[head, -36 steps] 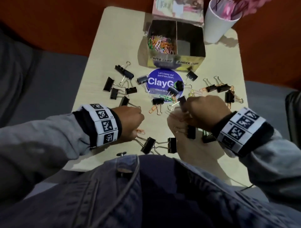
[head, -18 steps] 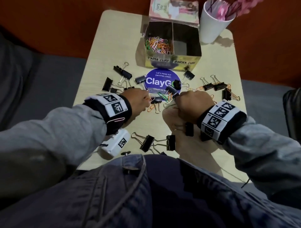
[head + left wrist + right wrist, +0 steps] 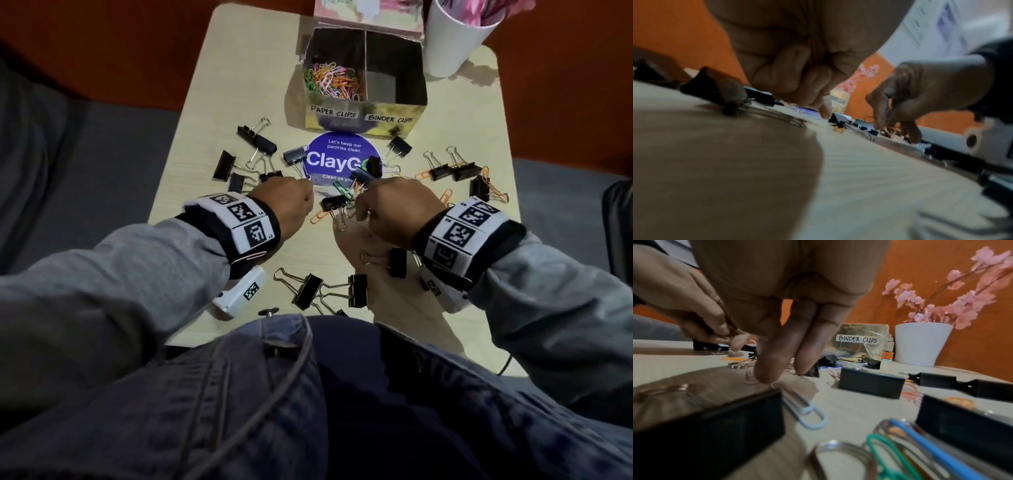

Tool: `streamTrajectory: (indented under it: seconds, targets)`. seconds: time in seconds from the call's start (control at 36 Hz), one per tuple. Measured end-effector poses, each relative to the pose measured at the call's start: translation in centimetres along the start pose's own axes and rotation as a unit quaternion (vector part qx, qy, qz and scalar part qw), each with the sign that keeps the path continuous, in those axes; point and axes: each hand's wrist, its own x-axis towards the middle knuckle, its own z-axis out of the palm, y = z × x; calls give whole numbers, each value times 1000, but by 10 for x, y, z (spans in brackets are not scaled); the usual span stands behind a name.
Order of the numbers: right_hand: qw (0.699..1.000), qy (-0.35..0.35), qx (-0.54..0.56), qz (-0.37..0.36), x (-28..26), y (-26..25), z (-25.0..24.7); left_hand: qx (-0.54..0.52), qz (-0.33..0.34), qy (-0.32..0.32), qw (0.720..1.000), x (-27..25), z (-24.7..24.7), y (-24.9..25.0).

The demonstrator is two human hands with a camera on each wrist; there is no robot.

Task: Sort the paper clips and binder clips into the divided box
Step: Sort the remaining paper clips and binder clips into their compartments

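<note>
The divided box (image 3: 363, 111) stands at the table's far side, with coloured paper clips (image 3: 332, 82) in its left compartment. Black binder clips lie all around, one (image 3: 334, 202) between my hands. My left hand (image 3: 301, 198) is curled beside the purple sticker (image 3: 342, 161). In the left wrist view it (image 3: 797, 73) grips thin orange paper clips (image 3: 812, 47), with one fingertip on the table. My right hand (image 3: 366, 202) reaches its fingers (image 3: 768, 363) down onto the table. In the left wrist view its thumb and fingers (image 3: 910, 129) close on small paper clips.
A white cup (image 3: 452, 37) of pink flowers stands right of the box. More binder clips sit near the front edge (image 3: 308, 291) and at the right (image 3: 455, 171). Loose orange (image 3: 320, 216) and green (image 3: 342, 190) paper clips lie between my hands.
Both hands have moved forward, away from me, to the lower edge of the purple sticker. The left hand came further, from near the front edge.
</note>
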Motion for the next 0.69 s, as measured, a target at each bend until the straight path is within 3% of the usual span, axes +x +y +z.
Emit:
streamTrajectory:
  seconds: [0.11, 0.31, 0.47, 0.69]
  targets:
    - [997, -1, -75, -1, 4, -5, 8, 125, 13, -6, 992, 6, 4, 11]
    - [994, -11, -104, -2, 11, -19, 11, 194, 52, -23, 979, 21, 7, 27]
    - [990, -39, -133, -1, 15, -24, 7, 209, 21, -64, 976, 27, 2, 36]
    - [990, -31, -139, 0, 5, -14, 8, 266, 74, -47, 960, 27, 7, 32]
